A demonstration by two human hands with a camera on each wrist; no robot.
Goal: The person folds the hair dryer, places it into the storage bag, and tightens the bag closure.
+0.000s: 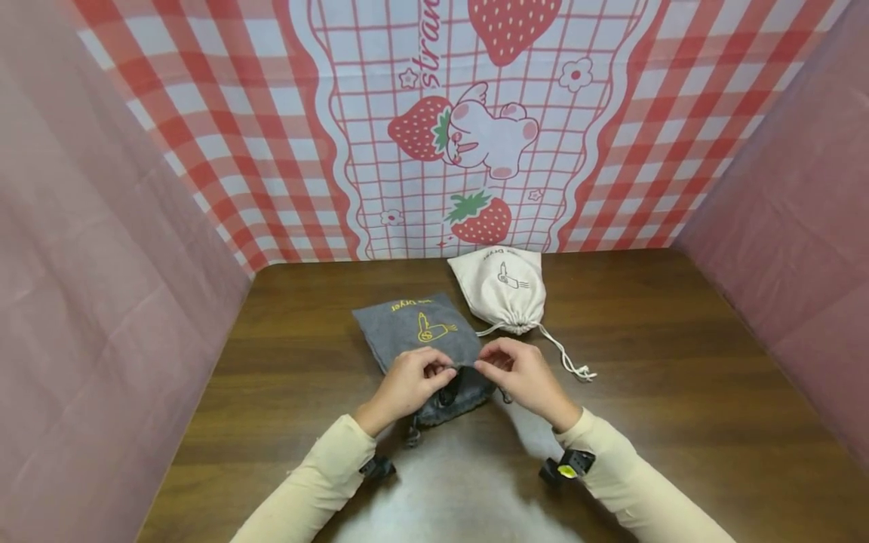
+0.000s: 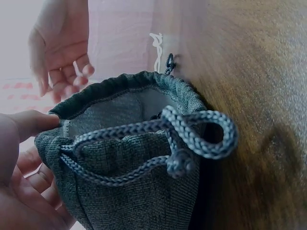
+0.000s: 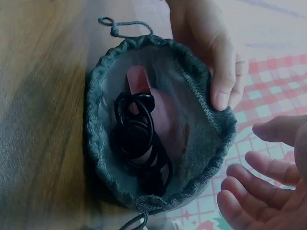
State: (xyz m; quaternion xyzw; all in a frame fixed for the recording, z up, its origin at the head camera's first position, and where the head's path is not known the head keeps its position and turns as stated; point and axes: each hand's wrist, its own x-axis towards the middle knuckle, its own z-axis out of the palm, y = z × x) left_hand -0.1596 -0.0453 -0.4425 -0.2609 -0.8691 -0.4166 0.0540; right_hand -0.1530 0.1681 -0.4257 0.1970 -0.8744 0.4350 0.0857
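Note:
A grey drawstring bag (image 1: 400, 332), printed with a yellow hair dryer drawing, lies on the table with its mouth open towards me. My left hand (image 1: 407, 381) pinches the bag's upper rim, thumb inside and fingers outside. Close by the same rim is my right hand (image 1: 526, 381), its fingers loosely bent and apart from the cloth in the right wrist view. Inside the bag sit a pink hair dryer (image 3: 165, 115), partly hidden, and its coiled black cord (image 3: 132, 139). A grey drawcord (image 2: 211, 134) loops out from the side of the mouth.
Behind the grey bag, a white drawstring bag (image 1: 505, 290) with a similar drawing lies cinched, its white cord (image 1: 566, 358) trailing right. The wooden table (image 1: 285, 392) ends at a red checked cloth backdrop (image 1: 258, 151). Pink cloth hangs on both sides.

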